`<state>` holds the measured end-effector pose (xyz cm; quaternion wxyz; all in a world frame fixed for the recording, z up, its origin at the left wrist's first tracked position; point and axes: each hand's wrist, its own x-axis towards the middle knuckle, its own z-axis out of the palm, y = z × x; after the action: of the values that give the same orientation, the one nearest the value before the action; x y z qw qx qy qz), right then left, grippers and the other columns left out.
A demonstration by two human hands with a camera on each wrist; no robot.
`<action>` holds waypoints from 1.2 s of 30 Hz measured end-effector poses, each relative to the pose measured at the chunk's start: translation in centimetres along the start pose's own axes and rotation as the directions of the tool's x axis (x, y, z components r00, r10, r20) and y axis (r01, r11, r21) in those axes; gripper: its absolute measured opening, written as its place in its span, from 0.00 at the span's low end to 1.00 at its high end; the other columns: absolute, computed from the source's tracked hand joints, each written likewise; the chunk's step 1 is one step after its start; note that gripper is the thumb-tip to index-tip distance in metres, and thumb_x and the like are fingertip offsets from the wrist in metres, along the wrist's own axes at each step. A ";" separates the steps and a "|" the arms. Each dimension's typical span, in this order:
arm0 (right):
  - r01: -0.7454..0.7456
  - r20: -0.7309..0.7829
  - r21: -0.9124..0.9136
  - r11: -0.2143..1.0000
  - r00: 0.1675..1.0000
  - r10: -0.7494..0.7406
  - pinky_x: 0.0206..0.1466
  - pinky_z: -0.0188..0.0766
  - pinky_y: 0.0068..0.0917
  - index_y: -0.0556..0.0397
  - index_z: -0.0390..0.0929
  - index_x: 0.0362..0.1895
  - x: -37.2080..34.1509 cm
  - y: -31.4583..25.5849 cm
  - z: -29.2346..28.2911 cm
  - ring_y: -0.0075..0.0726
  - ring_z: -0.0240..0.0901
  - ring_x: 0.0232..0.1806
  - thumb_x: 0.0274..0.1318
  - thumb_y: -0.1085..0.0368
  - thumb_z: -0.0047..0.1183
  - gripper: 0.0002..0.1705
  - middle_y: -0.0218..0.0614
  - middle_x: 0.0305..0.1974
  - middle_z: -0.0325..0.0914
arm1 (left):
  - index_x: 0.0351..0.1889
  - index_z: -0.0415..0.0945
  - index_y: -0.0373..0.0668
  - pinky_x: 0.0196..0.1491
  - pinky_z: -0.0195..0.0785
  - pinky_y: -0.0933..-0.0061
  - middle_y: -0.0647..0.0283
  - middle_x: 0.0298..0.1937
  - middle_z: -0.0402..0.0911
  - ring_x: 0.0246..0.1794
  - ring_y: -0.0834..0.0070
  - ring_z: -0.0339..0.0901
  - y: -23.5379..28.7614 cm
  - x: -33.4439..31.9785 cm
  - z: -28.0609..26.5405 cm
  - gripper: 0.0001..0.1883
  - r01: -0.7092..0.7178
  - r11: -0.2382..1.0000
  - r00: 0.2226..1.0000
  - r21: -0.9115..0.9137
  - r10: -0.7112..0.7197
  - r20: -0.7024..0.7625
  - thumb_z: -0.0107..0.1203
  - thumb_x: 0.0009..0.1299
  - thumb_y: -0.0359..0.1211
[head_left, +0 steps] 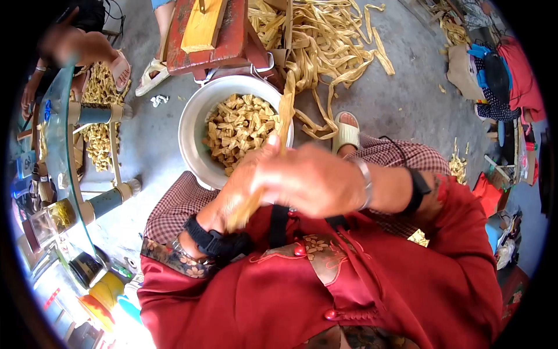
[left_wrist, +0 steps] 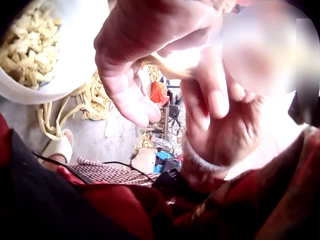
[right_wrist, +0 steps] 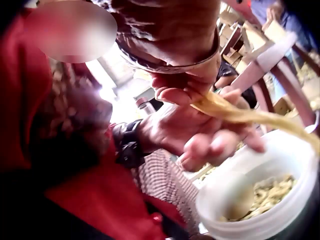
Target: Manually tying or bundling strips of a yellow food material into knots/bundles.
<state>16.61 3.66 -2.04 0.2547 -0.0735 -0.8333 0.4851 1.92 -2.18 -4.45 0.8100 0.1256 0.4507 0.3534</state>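
Note:
A long, flat tan strip (head_left: 286,107) runs up past both hands and over the rim of a pale round tub (head_left: 189,131). My left hand (head_left: 241,180) holds the strip, which lies along its upright thumb. Across it comes my right hand (head_left: 314,180), blurred in the head view, its fingers pinching the strip (right_wrist: 225,110) against the left hand. A short end of the strip hangs below the hands. Short, folded, knot-like tan pieces (head_left: 241,128) fill the bottom of the tub. A metal bangle (head_left: 366,183) circles the right wrist.
Behind the tub stands a red wooden bench (head_left: 232,52) with a yellow wood block (head_left: 203,26). Loose long strips (head_left: 325,52) pile on the floor to its right. A glass-topped table (head_left: 64,128) is at left. Another person's slippered foot (head_left: 154,75) is near the bench.

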 end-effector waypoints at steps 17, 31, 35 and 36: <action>-0.336 -0.482 0.161 0.928 0.794 0.371 0.26 0.64 0.42 0.55 0.72 0.31 1.3 1.1 -0.6 0.55 0.70 0.25 0.61 0.59 0.46 0.12 0.48 0.21 0.70 | 0.37 0.74 0.37 0.34 0.70 0.70 0.53 0.39 0.76 0.30 0.62 0.75 4.6 -3.0 2.6 0.07 -0.333 -0.395 0.382 0.856 0.774 0.506 0.52 0.61 0.21; -0.190 -0.270 0.010 0.982 0.945 0.185 0.28 0.66 0.36 0.54 0.72 0.34 -0.3 1.7 -1.8 0.51 0.73 0.27 0.58 0.47 0.51 0.21 0.42 0.25 0.74 | 0.51 0.71 0.34 0.45 0.68 0.78 0.60 0.44 0.78 0.43 0.75 0.75 4.3 -3.7 1.0 0.14 -0.558 0.442 0.737 0.703 0.653 0.175 0.52 0.68 0.26; -0.130 -0.350 0.039 0.991 0.927 0.135 0.28 0.67 0.36 0.54 0.72 0.37 -0.4 2.2 -1.1 0.51 0.73 0.28 0.59 0.49 0.49 0.20 0.43 0.26 0.74 | 0.59 0.66 0.33 0.56 0.63 0.75 0.57 0.50 0.75 0.50 0.74 0.73 4.3 -3.9 1.6 0.22 -0.536 0.716 0.831 0.448 0.542 0.126 0.54 0.68 0.28; -0.129 -0.336 0.052 0.990 0.931 0.139 0.28 0.67 0.36 0.55 0.72 0.38 -0.4 2.3 -1.3 0.52 0.73 0.28 0.60 0.49 0.49 0.20 0.43 0.25 0.74 | 0.60 0.66 0.32 0.56 0.63 0.75 0.56 0.52 0.75 0.51 0.74 0.73 4.2 -3.8 1.8 0.22 -0.535 0.760 0.838 0.369 0.532 0.118 0.54 0.68 0.28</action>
<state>17.31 5.67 -3.63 0.3616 -0.2089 -0.7629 0.4934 0.14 -1.59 1.22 0.6360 0.4073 0.4544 0.4724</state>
